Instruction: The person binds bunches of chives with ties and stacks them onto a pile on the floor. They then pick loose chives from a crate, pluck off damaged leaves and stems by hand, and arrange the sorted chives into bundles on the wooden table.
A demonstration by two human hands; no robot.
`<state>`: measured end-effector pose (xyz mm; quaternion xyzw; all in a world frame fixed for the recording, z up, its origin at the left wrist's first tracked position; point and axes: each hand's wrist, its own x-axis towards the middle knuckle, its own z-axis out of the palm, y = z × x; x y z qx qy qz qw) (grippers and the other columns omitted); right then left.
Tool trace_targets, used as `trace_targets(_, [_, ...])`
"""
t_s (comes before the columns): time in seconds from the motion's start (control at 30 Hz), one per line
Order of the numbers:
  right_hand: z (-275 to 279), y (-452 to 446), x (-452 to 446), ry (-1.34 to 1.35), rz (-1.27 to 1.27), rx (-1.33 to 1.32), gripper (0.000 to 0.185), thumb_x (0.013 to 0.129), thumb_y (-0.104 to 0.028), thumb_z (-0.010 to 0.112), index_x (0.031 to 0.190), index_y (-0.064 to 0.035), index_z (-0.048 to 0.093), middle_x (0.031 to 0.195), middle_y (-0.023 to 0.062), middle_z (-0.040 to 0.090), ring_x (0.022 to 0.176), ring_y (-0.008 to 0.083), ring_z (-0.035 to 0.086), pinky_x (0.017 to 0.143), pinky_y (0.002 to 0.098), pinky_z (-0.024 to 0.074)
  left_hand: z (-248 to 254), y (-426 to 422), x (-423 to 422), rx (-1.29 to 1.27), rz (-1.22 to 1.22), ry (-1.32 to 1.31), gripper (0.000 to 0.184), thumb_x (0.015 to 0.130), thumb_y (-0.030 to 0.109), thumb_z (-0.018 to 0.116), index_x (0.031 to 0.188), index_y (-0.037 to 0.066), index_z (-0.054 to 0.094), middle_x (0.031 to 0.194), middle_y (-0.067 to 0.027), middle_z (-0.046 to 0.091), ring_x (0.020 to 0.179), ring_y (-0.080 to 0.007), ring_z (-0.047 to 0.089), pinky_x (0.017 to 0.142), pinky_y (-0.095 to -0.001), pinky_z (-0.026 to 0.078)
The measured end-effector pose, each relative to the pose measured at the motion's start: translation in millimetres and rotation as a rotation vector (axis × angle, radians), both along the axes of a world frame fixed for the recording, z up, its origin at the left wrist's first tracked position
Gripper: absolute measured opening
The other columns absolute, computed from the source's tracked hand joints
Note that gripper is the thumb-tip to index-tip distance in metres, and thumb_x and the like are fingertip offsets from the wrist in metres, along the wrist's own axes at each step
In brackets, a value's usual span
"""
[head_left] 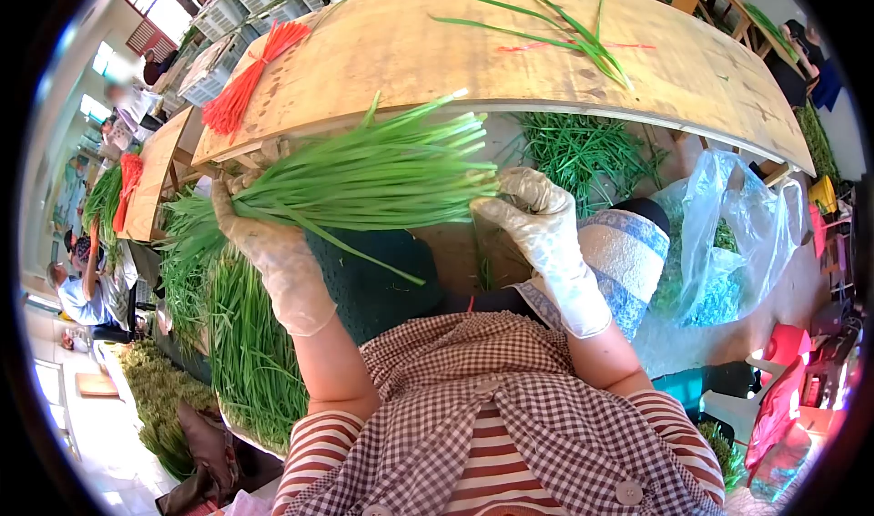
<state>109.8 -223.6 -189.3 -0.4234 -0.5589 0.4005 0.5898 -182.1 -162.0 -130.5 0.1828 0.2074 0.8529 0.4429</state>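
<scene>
Holding green stalk bunch (364,179) center-left of frame, left hand (259,236) wrapped round leafy end, long axis left-to-right, pale ends (472,141) nearest curled right hand (539,208), can't tell if pinching any.

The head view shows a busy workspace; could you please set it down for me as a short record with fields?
Left hand: gloved, holding the green bunch
Right hand: gloved, at the bunch's pale ends; whether it grips a stalk is unclear
Table: wooden, in front of the person
On table, left: bundle of red strips
On table, right: a few loose green leaves over a red strip
Right side: clear plastic bag with greens in it
</scene>
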Motion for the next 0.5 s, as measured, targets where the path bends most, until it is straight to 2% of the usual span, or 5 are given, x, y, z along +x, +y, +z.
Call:
trace_targets(0.1, [0.9,1.0,-5.3,0.032,0.001,-0.154,0.025,0.071,-0.007,0.080,0.094,-0.0001,0.071,0.095,0.0100,0.068,0.087,0.0162,0.062,0.079,0.0284,0.0505,8.1,-4.7,7.4,0.006,-0.003,-0.028,0.024,0.094,0.029,0.048,0.080,0.010,0.051,0.066,-0.0050,0.052,0.075,-0.0242,0.059,0.086,-0.0538,0.050])
trace_targets(0.2, [-8.1,2.6,-9.2,0.116,0.038,-0.086,0.024,0.074,-0.009,0.079,0.095,-0.0014,0.072,0.092,0.0073,0.069,0.086,0.0148,0.062,0.079,0.0281,0.0502,5.6,-7.8,5.5,0.061,-0.065,-0.117,0.023,0.091,0.026,0.053,0.075,0.009,0.051,0.066,-0.0052,0.054,0.071,-0.0211,0.056,0.079,-0.0464,0.050])
trace_targets(0.3, [3.1,1.2,-11.3,0.171,0.059,-0.339,0.021,0.078,-0.010,0.077,0.096,-0.0011,0.071,0.093,0.0052,0.069,0.087,0.0134,0.062,0.080,0.0278,0.0496,-2.9,-3.6,-2.3,0.053,-0.028,-0.096,0.023,0.089,0.024,0.056,0.071,0.009,0.052,0.065,-0.0040,0.055,0.068,-0.0190,0.055,0.074,-0.0408,0.050])
trace_targets(0.4, [-11.2,7.9,-10.1,0.415,0.175,-0.343,0.019,0.081,-0.010,0.073,0.098,-0.0009,0.070,0.094,0.0047,0.069,0.086,0.0119,0.061,0.082,0.0270,0.0487,2.2,-7.0,7.0,0.009,-0.011,-0.051,0.025,0.088,0.024,0.057,0.069,0.010,0.051,0.063,-0.0025,0.054,0.064,-0.0179,0.054,0.069,-0.0371,0.050])
trace_targets(0.5, [-16.3,0.3,-12.7,0.364,0.169,-0.312,0.017,0.083,-0.010,0.071,0.097,-0.0008,0.069,0.091,0.0052,0.070,0.083,0.0122,0.062,0.082,0.0262,0.0485,10.5,-10.6,15.7,0.021,-0.011,-0.089,0.026,0.088,0.024,0.057,0.067,0.011,0.050,0.062,-0.0025,0.053,0.064,-0.0179,0.053,0.068,-0.0356,0.049])
